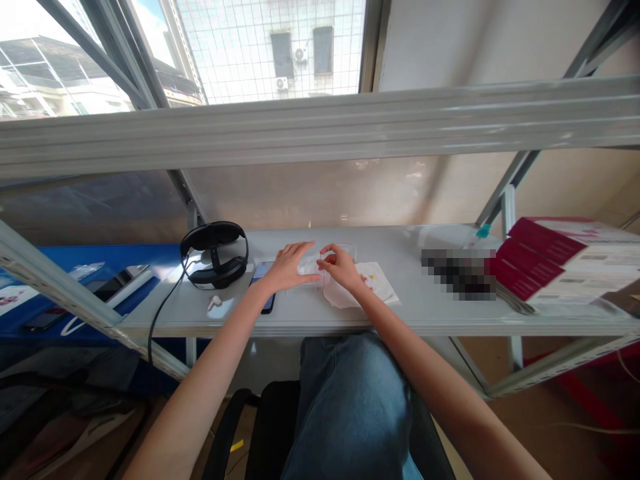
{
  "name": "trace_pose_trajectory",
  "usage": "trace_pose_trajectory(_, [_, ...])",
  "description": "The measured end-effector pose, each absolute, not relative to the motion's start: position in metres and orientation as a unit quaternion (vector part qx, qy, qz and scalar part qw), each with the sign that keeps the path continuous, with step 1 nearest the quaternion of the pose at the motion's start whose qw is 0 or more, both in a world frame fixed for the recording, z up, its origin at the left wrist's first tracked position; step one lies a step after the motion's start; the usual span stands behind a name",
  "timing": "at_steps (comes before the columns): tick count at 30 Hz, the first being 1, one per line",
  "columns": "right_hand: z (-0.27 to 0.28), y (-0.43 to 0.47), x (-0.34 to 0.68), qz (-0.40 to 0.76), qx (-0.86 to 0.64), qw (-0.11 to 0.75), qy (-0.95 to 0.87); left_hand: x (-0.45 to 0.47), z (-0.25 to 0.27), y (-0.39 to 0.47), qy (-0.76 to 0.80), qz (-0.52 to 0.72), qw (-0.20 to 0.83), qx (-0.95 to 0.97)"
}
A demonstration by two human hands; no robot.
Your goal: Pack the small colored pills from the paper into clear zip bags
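My left hand [289,268] is open, with its thumb and fingers spread apart in a C shape over some clear plastic [307,267] on the grey shelf. Close beside it, my right hand [341,267] is closed in a pinch. Whatever its fingertips hold is too small and see-through to make out. Behind the right hand shows the edge of a clear, flat plastic piece [349,251]. A white sheet or packet with small coloured prints [383,283] lies partly under the right wrist. Just by the left wrist is a smartphone [269,305], partly covered by that arm.
A black headset [215,257] with a cable stands at left, near a white earbud [214,303]. Crimson-and-white boxes [550,260] and a blurred dark object [460,273] sit at right. A metal beam [320,130] crosses above the shelf [300,323].
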State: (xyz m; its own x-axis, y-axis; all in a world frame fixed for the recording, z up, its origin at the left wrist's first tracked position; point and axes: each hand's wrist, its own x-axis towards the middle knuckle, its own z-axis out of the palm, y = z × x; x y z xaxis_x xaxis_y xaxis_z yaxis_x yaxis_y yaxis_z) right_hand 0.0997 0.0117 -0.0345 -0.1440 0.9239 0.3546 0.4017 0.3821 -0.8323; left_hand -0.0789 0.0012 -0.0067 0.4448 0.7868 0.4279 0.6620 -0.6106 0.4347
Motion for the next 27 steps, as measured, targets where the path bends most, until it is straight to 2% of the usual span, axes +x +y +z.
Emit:
trace_pose_trajectory(4, [-0.035, 0.006, 0.097, 0.228, -0.511, 0.412, -0.719, -0.079, -0.023, 0.012, 0.404, 0.255, 0.156, 0.865])
trace_pose_trajectory(9, [-0.041, 0.0, 0.101, 0.163, -0.542, 0.415, -0.712, -0.085, -0.031, 0.015, 0.41, 0.247, 0.17, 0.861])
trace_pose_trajectory(19, [-0.05, 0.003, 0.108, 0.173, -0.555, 0.422, -0.695, -0.084, -0.017, 0.016, 0.402, 0.235, 0.161, 0.87])
trace_pose_trajectory(27, [-0.054, 0.007, 0.107, 0.182, -0.529, 0.42, -0.714, -0.08, -0.027, 0.025, 0.398, 0.244, 0.194, 0.863])
